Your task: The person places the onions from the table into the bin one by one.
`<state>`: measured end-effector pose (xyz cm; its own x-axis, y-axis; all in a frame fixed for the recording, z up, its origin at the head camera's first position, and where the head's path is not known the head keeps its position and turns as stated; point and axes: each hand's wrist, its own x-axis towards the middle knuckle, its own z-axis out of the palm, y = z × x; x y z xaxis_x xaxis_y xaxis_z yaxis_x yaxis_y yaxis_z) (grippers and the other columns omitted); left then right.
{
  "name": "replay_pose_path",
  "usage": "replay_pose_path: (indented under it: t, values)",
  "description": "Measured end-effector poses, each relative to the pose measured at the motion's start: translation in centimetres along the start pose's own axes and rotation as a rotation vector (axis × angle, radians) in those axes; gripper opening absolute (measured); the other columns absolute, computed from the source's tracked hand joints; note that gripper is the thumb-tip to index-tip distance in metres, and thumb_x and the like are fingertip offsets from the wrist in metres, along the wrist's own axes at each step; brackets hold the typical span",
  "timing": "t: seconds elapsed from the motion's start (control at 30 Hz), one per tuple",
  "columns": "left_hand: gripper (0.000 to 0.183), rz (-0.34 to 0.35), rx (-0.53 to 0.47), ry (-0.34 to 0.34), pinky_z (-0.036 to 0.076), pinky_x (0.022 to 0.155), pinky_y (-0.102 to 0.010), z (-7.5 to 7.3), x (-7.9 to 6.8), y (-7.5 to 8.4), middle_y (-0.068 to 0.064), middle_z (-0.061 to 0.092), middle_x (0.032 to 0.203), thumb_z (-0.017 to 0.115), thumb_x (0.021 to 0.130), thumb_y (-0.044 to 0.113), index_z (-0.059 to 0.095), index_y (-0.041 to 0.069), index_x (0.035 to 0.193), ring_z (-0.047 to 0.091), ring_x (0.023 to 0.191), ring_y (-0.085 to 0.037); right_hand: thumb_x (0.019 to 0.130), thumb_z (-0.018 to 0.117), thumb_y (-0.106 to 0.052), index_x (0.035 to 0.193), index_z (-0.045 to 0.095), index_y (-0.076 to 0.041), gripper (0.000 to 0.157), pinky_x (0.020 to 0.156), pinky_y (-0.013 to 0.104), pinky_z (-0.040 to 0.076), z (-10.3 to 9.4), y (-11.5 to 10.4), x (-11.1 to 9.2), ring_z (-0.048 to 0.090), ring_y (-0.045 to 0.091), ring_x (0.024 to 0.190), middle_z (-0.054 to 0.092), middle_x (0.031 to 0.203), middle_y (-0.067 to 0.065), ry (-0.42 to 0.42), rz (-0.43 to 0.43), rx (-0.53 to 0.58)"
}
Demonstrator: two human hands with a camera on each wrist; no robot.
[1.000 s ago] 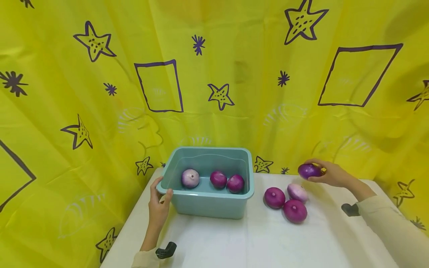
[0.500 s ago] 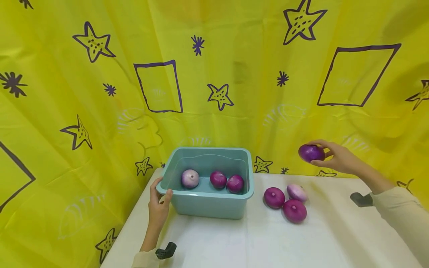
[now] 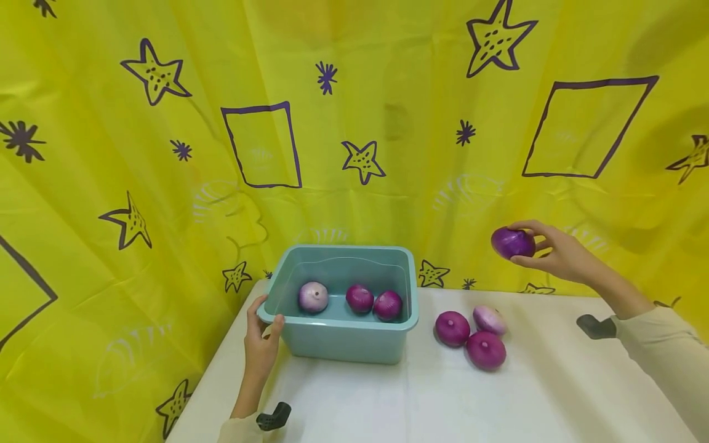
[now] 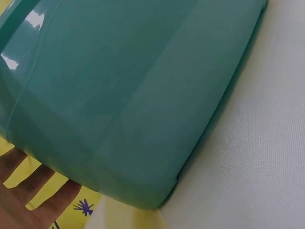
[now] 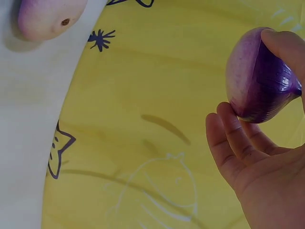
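My right hand (image 3: 559, 253) pinches a purple onion (image 3: 513, 242) between thumb and fingers, held up off the table in front of the curtain. In the right wrist view the same onion (image 5: 257, 76) shows a paler side and a dark, shiny side. My left hand (image 3: 263, 338) grips the front left corner of a teal plastic bin (image 3: 343, 341), thumb on the near rim. Inside the bin lie a pale onion (image 3: 313, 298) and two red-purple onions (image 3: 359, 299). In the left wrist view, fingers (image 4: 43, 195) lie along the bin's side.
Right of the bin, two purple onions (image 3: 486, 351) and a paler onion (image 3: 490, 320) sit close together on the white table (image 3: 354, 400). A yellow patterned curtain (image 3: 399, 209) hangs behind and to the left, at the table's back edge.
My right hand has lifted the purple onion from near the table's back edge, rising well above the onions on the table. The left hand stays on the bin.
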<state>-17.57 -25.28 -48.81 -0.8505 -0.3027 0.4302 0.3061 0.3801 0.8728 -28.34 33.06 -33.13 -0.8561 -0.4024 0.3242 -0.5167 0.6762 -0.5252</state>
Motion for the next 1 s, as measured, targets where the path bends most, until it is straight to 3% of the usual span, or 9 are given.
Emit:
replay_pose_path:
  t: [0.33, 0.6, 0.87, 1.0]
  values:
    - [0.058, 0.004, -0.026, -0.008, 0.048, 0.095, -0.068, 0.0, 0.1, 0.0, -0.025, 0.048, 0.15, 0.059, 0.102, 0.014, 0.034, 0.018, 0.154, 0.053, 0.128, -0.049, 0.089, 0.081, -0.013, 0.142, 0.051, -0.005, 0.062, 0.069, 0.019, 0.054, -0.3, -0.3, 0.0, 0.064, 0.053, 0.099, 0.055, 0.126, 0.03, -0.004, 0.007, -0.008]
    - [0.058, -0.009, 0.004, 0.001, 0.049, 0.096, -0.064, 0.0, 0.1, 0.1, -0.024, 0.049, 0.15, 0.062, 0.102, 0.017, 0.035, 0.019, 0.153, 0.055, 0.128, -0.046, 0.089, 0.081, -0.012, 0.141, 0.052, -0.006, 0.06, 0.067, 0.023, 0.055, -0.2, -0.9, 0.3, 0.066, 0.049, 0.099, 0.056, 0.126, 0.029, -0.03, -0.015, -0.003]
    - [0.058, -0.013, 0.017, 0.007, 0.051, 0.096, -0.054, 0.0, 0.0, 0.0, -0.022, 0.05, 0.15, 0.062, 0.101, 0.016, 0.036, 0.019, 0.153, 0.056, 0.127, -0.045, 0.088, 0.082, -0.018, 0.142, 0.054, -0.01, 0.061, 0.074, 0.037, 0.057, 0.8, -3.0, 2.6, 0.069, 0.043, 0.1, 0.059, 0.127, 0.026, -0.092, -0.051, -0.033]
    - [0.058, -0.002, -0.006, 0.005, 0.05, 0.096, -0.06, -0.1, 0.1, -0.1, -0.023, 0.05, 0.15, 0.062, 0.101, 0.014, 0.036, 0.019, 0.153, 0.055, 0.127, -0.046, 0.089, 0.082, -0.018, 0.142, 0.054, -0.011, 0.061, 0.077, 0.042, 0.058, 2.0, -4.6, 4.5, 0.069, 0.042, 0.101, 0.06, 0.129, 0.025, -0.129, -0.089, 0.009]
